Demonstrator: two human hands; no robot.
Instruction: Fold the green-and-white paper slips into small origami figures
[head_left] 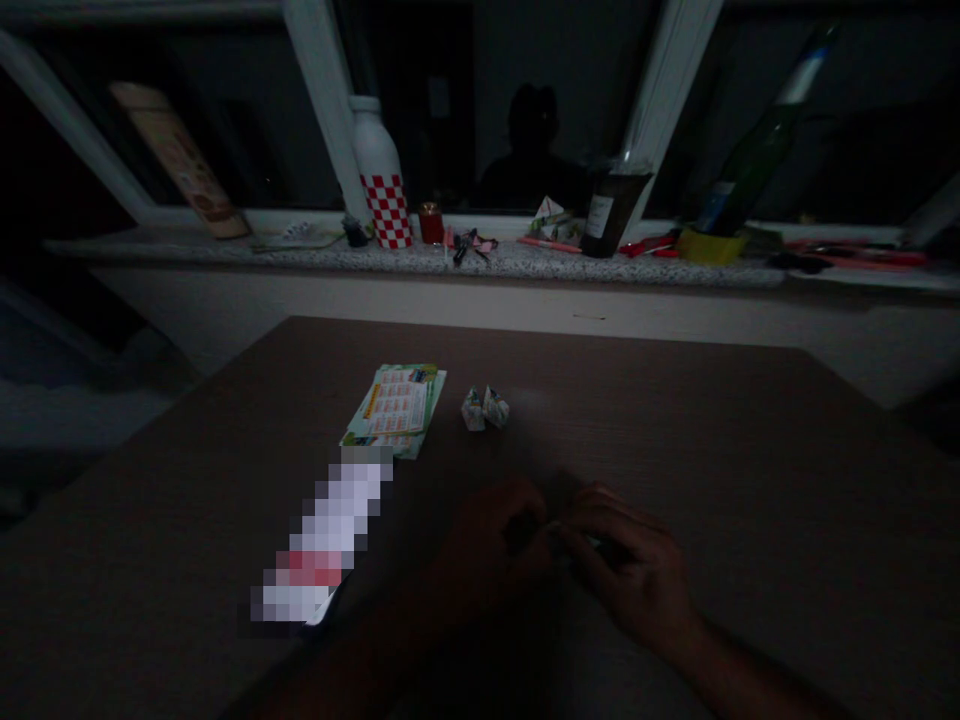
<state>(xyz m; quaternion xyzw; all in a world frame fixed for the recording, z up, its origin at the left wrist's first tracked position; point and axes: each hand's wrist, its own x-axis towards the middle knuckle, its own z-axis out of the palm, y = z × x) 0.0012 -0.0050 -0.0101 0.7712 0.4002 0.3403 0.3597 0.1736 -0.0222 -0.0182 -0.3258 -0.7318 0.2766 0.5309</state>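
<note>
Scrap, probably paper | between fingertips | left hand, right hand both pinching it

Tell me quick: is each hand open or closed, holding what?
Left hand: closed, apparently pinching a small pale piece, too dark to identify.
Right hand: closed, fingertips at the same small pale piece.

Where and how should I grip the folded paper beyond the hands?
I'd pinch the folded paper low on its left and right flanks, coming from above: its two pointed tips rise apart and could bend, while both flanks look unobstructed. One piece or two, I can't tell.
</note>
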